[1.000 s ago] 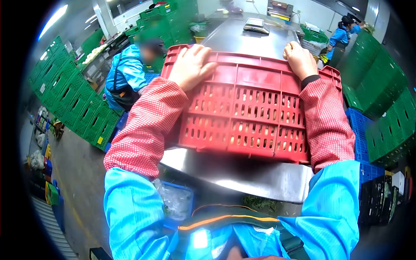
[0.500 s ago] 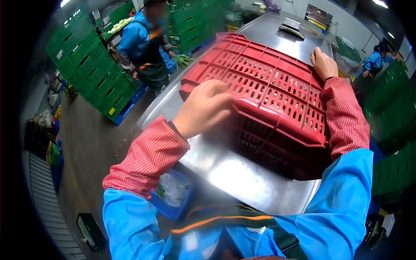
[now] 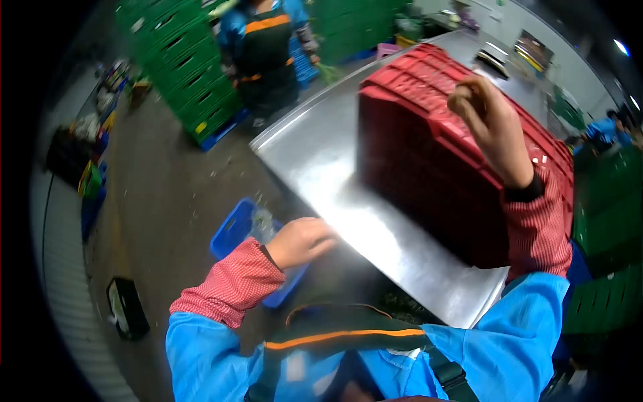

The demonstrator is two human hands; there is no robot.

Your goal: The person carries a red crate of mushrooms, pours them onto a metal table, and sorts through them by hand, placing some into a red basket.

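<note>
Here's your red crate (image 3: 435, 181), tipped at a slant on the metal table (image 3: 395, 244), taking up the right side and reaching down towards the near right corner. Its dark, shadowed face looks back at you, and the brighter ribbed face slopes away above it. Up goes the eye to your right hand (image 3: 492, 127), over the crate's upper part, fingers curled in towards the palm; whether they touch or grip the red plastic, you can't tell from here. Across to your left hand (image 3: 301, 242), just off the table's near edge, fingers loosely bent, a touch blurred, nothing seen in them. Right below that hand, down on the floor, sits the blue bin (image 3: 231, 228), clear plastic inside it, partly covered by your checked red sleeve (image 3: 228, 281). Look past the crate: a scale (image 3: 493, 59) rests towards the table's far end. Over beyond the left edge, a co-worker (image 3: 268, 60) stands in a dark apron with orange trim, next to a tall stack of green crates (image 3: 177, 60). And out beyond the right edge, another person in blue (image 3: 606, 130), small and blurred.
</note>
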